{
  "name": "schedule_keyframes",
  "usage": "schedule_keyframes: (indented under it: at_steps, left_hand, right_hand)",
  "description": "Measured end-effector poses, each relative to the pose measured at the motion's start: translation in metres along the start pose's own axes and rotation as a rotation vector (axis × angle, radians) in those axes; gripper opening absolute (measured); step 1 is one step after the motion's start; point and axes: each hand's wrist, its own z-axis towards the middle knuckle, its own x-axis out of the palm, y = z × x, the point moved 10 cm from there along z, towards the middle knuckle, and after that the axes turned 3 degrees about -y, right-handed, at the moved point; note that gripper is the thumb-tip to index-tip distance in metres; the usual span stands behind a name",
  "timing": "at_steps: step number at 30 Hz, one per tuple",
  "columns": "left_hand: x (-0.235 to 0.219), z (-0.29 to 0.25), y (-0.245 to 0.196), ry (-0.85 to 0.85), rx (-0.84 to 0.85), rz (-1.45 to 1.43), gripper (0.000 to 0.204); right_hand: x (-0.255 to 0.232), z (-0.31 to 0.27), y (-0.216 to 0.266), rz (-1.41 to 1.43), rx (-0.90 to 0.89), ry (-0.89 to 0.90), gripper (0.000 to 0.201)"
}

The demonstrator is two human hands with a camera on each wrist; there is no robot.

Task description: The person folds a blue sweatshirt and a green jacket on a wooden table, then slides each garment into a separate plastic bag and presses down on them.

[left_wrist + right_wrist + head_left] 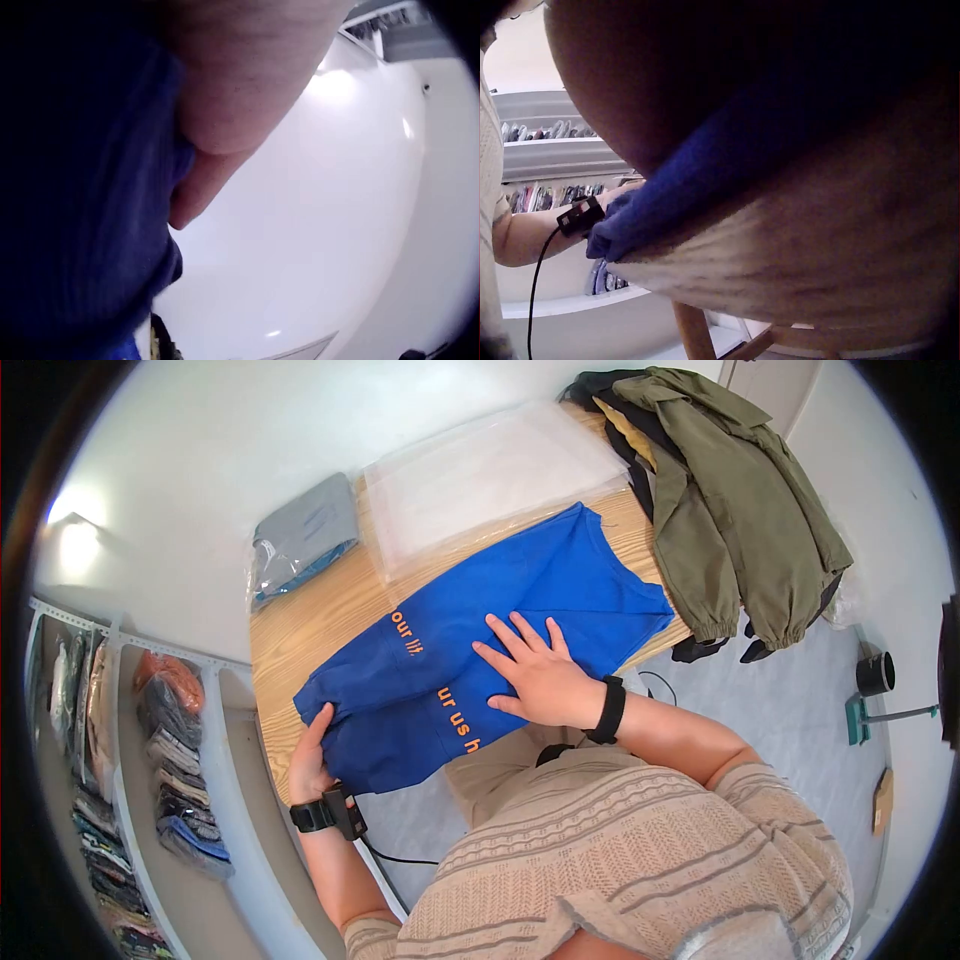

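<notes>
Blue garment held at one end, pressed flat in the middle

The blue garment (400,690) is laid across the wooden table (275,660), with its near side apparently extended past the table edge. Its left end is gripped by the left hand (309,765), the thumb placed on top; how the fingers are set underneath cannot be told. The cloth is pressed near its middle by the right hand (550,682), whose fingers are spread and laid flat.

The orange lettering (460,720) is broken by a crease between the two lower sections. If the left end were pulled while the middle is pinned, that crease could be deepened or the layers skewed. If the palm were lifted too soon, the overhanging side could be dragged down by its own weight. The black cable (400,858) at the left wrist could be snagged on the hanging cloth. Should the garment be shifted far, the plastic sleeves (490,480) close behind it could be pushed or rumpled.
</notes>
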Motion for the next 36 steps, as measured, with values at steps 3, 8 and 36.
schedule_keyframes:
  at_steps: [3, 8, 36]
  left_hand:
    - [0.004, -0.002, -0.010, 0.018, 0.056, 0.209, 0.043]
    - [0.010, -0.009, -0.026, 0.016, 0.086, 0.287, 0.041]
    - [0.309, -0.019, 0.016, 0.653, 0.603, 0.955, 0.040]
  right_hand:
    - [-0.002, 0.000, 0.001, -0.003, -0.012, -0.028, 0.070]
    - [-0.026, 0.006, 0.015, -0.002, -0.003, -0.109, 0.064]
    - [0.031, -0.007, -0.053, 2.768, -0.037, 0.046, 0.048]
